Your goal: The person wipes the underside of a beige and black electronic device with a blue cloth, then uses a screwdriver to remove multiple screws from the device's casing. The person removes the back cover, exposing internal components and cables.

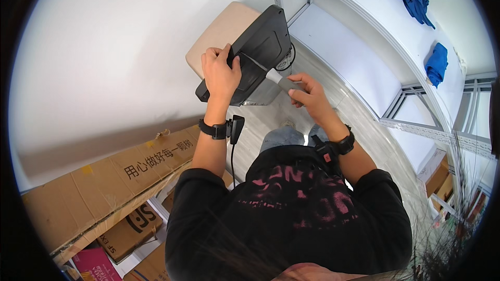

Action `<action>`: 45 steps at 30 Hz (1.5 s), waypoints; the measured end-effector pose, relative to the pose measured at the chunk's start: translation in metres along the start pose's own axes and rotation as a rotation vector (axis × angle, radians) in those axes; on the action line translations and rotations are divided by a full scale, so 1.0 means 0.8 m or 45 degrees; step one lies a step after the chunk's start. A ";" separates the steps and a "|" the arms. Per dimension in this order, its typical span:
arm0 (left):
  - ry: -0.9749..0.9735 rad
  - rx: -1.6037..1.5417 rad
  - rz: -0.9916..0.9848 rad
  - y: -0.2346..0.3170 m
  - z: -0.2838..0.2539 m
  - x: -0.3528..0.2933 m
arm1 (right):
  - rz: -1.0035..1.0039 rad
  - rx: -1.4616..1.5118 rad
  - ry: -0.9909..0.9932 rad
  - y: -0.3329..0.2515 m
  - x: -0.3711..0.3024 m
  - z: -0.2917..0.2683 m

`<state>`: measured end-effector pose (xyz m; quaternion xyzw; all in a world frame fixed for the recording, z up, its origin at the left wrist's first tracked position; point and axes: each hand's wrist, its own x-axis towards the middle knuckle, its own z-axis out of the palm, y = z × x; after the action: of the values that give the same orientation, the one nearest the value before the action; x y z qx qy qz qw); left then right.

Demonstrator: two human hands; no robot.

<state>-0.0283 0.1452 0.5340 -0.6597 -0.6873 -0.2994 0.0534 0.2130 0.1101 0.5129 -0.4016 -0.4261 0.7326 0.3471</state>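
Note:
A flat black panel (268, 34) with a raised, moulded face is tilted up in front of me. It rests over a beige, round-cornered surface (224, 23). My left hand (220, 75) is closed over the panel's near-left edge, with the fingers on top and the thumb on its face. In my right hand (311, 96) is a screwdriver (284, 82) with a grey handle, a whitish collar and a thin shaft. The shaft points left across the panel's face towards my left thumb. Whether its tip touches the panel, I cannot tell.
A coiled black cable (285, 63) hangs beyond the panel's right side. To the right, a white shelf unit (359, 54) carries two blue cloths, one a crumpled cloth (414, 2). At lower left lies a long cardboard box (109, 184) beside the white wall (104, 62), with smaller boxes below.

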 end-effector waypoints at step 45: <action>0.113 0.010 0.069 0.002 0.004 -0.014 | 0.215 -0.114 0.126 0.001 -0.006 0.026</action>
<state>-0.0245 0.1369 0.5266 -0.6638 -0.6674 -0.3240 0.0945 0.1966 0.0981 0.5200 -0.4871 -0.4054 0.7186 0.2864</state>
